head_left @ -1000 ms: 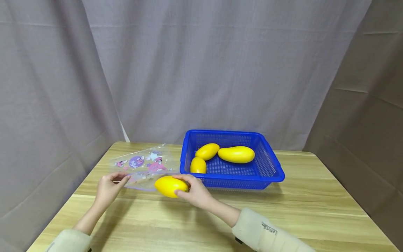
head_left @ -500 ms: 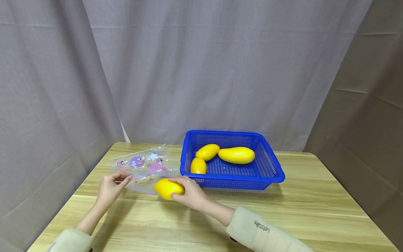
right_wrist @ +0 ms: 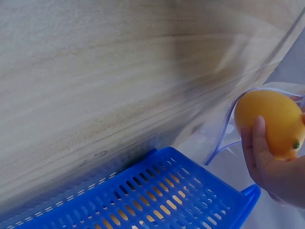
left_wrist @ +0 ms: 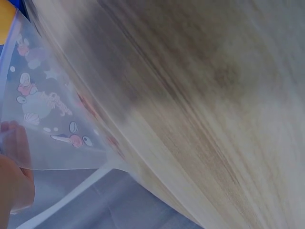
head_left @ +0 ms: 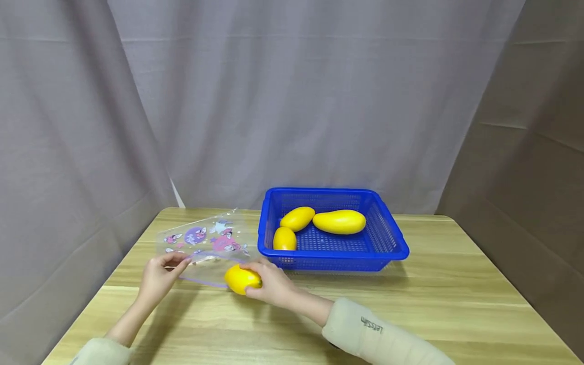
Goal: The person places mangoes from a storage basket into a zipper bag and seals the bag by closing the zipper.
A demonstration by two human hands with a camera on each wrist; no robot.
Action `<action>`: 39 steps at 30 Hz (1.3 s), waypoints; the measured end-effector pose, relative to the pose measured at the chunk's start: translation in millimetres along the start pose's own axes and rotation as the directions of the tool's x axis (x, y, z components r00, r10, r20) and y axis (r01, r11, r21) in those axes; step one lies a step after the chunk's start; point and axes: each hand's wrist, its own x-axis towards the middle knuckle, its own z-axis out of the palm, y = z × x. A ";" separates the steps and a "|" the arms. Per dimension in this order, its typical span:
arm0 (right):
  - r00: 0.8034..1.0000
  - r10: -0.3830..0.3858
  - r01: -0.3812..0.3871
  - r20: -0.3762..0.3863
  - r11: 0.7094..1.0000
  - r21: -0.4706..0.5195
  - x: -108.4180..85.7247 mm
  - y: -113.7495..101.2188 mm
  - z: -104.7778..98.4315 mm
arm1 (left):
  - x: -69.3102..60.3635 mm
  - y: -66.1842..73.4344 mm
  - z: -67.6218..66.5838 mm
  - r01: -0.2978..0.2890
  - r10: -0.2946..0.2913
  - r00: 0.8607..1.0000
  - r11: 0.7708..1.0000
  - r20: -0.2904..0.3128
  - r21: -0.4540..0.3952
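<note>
My left hand (head_left: 159,278) pinches the purple-edged mouth of a clear printed plastic bag (head_left: 214,238) at its left side. In the left wrist view, fingers (left_wrist: 16,143) show through the clear film of the bag (left_wrist: 40,107). My right hand (head_left: 276,286) grips a yellow mango (head_left: 241,279) at the bag's mouth, near its right corner. Seen from the right wrist, the mango (right_wrist: 269,117) lies within the outline of the purple rim, held by the right hand (right_wrist: 279,171) between fingers and thumb; how deep it sits I cannot tell.
A blue slotted basket (head_left: 337,262) stands right of the bag, holding a long mango (head_left: 339,222) and two smaller ones, one at the back (head_left: 297,219) and one at the front left (head_left: 285,239). Grey curtains (head_left: 292,101) hang behind the wooden table (head_left: 438,304).
The right hand has brought the mango slightly left and toward the table's front edge. The bag's mouth stands wider apart around it. The left hand keeps its pinch, nearly unmoved.
</note>
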 end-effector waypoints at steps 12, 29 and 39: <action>1.000 -0.027 0.028 0.016 0.991 -0.129 -5.8 -9.2 7.7 | 5.0 0.6 1.0 -0.034 0.033 0.999 0.998 0.027 0.054; 0.999 0.007 -0.002 0.036 0.991 -0.135 -3.7 -15.3 10.6 | 4.0 4.6 0.6 -0.018 0.018 1.000 1.000 0.020 0.023; 1.000 -0.020 0.023 0.024 0.991 -0.130 -1.7 -16.6 15.0 | 4.1 6.3 1.8 -0.023 0.023 1.000 1.000 0.012 0.011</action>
